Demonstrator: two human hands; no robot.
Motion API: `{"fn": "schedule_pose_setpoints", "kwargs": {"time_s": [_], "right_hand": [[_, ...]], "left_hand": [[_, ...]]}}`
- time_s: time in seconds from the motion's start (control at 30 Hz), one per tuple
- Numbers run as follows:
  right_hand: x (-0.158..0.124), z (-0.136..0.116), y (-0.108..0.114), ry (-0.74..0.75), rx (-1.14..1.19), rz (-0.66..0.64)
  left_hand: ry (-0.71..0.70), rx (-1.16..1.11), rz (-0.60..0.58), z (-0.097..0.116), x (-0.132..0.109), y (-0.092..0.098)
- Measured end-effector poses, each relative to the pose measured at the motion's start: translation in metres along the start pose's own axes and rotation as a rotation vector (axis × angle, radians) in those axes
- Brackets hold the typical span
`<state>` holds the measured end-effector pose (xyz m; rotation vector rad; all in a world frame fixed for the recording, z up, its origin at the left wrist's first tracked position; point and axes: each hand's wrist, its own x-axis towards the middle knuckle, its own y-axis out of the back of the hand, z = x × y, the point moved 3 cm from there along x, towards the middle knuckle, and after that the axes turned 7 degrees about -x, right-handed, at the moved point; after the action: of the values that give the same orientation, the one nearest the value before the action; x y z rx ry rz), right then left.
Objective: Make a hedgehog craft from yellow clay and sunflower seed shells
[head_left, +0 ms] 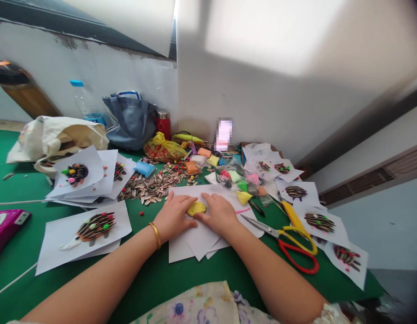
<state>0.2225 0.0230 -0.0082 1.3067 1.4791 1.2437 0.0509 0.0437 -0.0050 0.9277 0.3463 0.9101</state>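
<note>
A flattened lump of yellow modelling clay (196,208) lies on white paper sheets (183,247) in front of me. From the left, my left hand (176,216) grips its edge between thumb and fingers; a gold bangle circles that wrist. On the opposite side my right hand (219,213) has its thumb on the clay's lower edge and its fingers bent around the far side. Behind the paper spreads a heap of striped sunflower seeds (150,184). Small clay packets lie beyond my right hand, among them a yellow one (244,197).
Scissors (296,243) and a yellow cutter (294,216) lie at right. Hedgehog pictures made with seeds and clay flank me, one on a card (96,227) at left. Bags, a water bottle (87,105) and a red flask (163,125) stand behind; a magenta tool (7,227) is far left.
</note>
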Motion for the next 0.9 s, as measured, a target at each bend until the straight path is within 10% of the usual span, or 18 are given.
{"fn": "schedule_pose_setpoints", "kwargs": {"time_s": [0.9], "right_hand": [[0.008, 0.022, -0.002, -0.014, 0.061, 0.030]], "left_hand": [[0.001, 0.003, 0.005, -0.002, 0.000, 0.000]]}}
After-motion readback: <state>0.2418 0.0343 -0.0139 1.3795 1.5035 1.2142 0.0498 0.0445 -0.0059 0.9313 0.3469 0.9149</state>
